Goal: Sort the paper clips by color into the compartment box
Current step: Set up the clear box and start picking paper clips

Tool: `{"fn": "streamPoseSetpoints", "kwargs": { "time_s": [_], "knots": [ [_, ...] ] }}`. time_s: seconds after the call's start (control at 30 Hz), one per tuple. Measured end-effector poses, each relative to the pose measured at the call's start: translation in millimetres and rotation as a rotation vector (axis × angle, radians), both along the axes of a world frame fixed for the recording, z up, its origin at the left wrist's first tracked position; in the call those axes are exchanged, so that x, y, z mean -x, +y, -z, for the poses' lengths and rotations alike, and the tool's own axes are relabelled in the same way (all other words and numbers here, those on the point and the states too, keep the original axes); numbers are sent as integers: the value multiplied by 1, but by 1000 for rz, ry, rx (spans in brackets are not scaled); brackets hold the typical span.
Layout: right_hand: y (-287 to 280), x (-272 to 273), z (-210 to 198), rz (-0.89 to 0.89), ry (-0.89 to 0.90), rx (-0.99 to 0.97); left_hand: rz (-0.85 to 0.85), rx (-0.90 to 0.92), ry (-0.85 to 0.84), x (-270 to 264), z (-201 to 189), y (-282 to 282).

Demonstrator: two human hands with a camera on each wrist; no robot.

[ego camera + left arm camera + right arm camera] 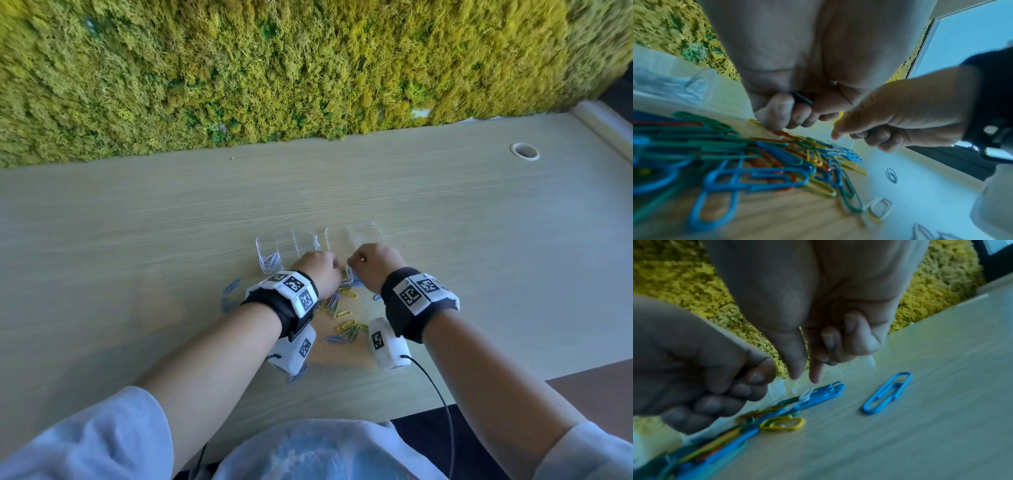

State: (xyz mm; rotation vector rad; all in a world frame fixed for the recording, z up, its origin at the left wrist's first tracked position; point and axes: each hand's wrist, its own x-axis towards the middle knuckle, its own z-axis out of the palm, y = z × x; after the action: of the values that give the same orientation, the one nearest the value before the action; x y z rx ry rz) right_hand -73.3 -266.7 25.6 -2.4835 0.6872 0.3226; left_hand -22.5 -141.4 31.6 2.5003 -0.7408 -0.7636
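Observation:
A clear compartment box (270, 245) lies on the wooden table, with pale blue clips (270, 262) in its left compartment. A second clear part (352, 236) sits beside it on the right. A mixed pile of paper clips (342, 318) (blue, green, yellow, orange) lies just in front. My left hand (322, 270) is over the pile's far edge, fingers (777, 116) curled round a dark clip (803, 99). My right hand (804, 378) points thumb and forefinger down, slightly apart, just above a bunch of blue clips (822, 394). Its other fingers are curled.
A single blue clip (888, 392) and a yellow clip (782, 424) lie apart from the pile. More pale clips (231, 291) lie left of my left wrist. A moss wall (274, 68) backs the table. A cable hole (524, 151) is at the far right.

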Motion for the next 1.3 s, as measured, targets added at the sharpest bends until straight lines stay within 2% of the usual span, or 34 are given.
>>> {"fn": "streamPoseSetpoints", "kwargs": {
  "time_s": [0.13,0.33,0.47,0.57,0.67,0.8,0.93,1.07,1.3],
  "knots": [
    [2,-2,3,-79,37,138,93,-64,-126,4,3,-3],
    [-4,3,4,64,37,-34,159,-141,-261,7,4,-3],
    [-7,6,4,132,3,-146,192,-203,-236,6,2,-4],
    [-12,7,4,163,-33,-282,163,-167,-194,6,3,-2],
    [-14,11,5,142,-66,-321,143,-126,-183,8,4,0],
    [-12,13,4,173,-119,-392,192,-98,-264,10,3,-9],
    [-12,15,5,295,-153,-588,241,-178,-330,14,5,-18],
    [-15,20,7,355,-180,-630,255,-233,-289,12,5,-20],
    [-6,21,6,329,-171,-629,217,-187,-201,12,8,-15]
  ]
}}
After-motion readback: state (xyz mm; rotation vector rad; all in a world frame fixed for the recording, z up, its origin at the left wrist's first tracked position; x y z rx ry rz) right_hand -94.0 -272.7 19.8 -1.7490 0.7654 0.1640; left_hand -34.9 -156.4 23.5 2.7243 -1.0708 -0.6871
